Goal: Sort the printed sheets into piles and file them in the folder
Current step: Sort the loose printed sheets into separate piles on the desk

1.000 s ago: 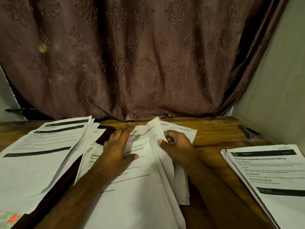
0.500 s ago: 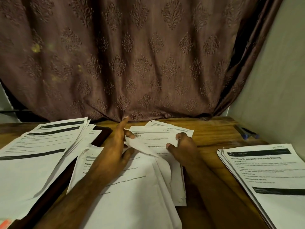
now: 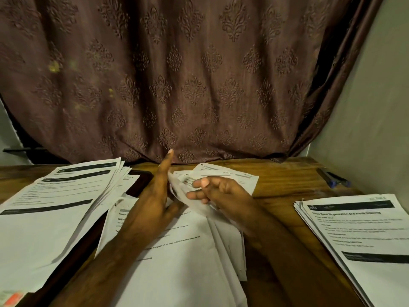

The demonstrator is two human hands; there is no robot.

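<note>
Pinching a curled sheet [image 3: 194, 202], the right hand [image 3: 223, 196] hides its far edge; left hand [image 3: 155, 202] lies flat, fingers spread, on the middle pile [image 3: 177, 262]; print at nine o'clock is blurred.

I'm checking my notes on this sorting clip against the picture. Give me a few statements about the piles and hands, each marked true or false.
1. Both hands work at the middle pile. True.
2. The right pile is being lifted. False: it lies flat, untouched.
3. A pen lies at the table's far right. True.
4. The left pile is squared neatly. False: its sheets are fanned.
</note>
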